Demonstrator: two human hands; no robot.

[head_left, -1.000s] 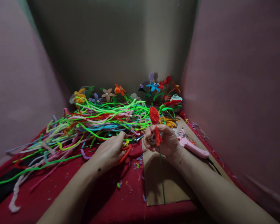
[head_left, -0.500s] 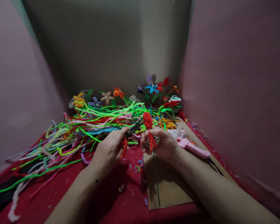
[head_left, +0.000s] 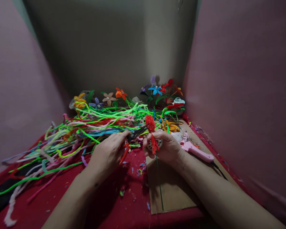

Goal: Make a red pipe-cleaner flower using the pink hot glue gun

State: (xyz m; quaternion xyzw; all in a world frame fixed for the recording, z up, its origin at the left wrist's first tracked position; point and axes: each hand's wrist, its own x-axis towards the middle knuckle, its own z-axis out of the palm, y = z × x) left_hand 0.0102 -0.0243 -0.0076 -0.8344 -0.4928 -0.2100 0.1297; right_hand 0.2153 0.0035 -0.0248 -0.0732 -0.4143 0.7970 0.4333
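Observation:
My left hand [head_left: 111,148] is closed around red-handled scissors [head_left: 137,133]. Their black blades point right, and the tips meet the edge of a fuzzy red pipe-cleaner bud [head_left: 150,123], though I cannot tell whether they grip any fibres. My right hand [head_left: 165,144] pinches the bud below its rounded head. Two short red ends [head_left: 154,144] hang down in front of the fingers. Behind them, a pale round piece with holes [head_left: 159,143] shows at the palm. A thin dark green line [head_left: 160,187] runs below this hand over the cardboard.
Many coloured pipe cleaners [head_left: 105,121] spread across the red cloth [head_left: 109,203]. Finished fuzzy flowers [head_left: 156,90] stand along the back. A pink glue gun [head_left: 197,152] with a black cord lies on the cardboard [head_left: 176,197] at right. Pink walls [head_left: 243,95] rise on both sides.
The scissors' tips have moved slightly right and now reach the red bud; the blades look closer together. My right hand and the bud have barely shifted.

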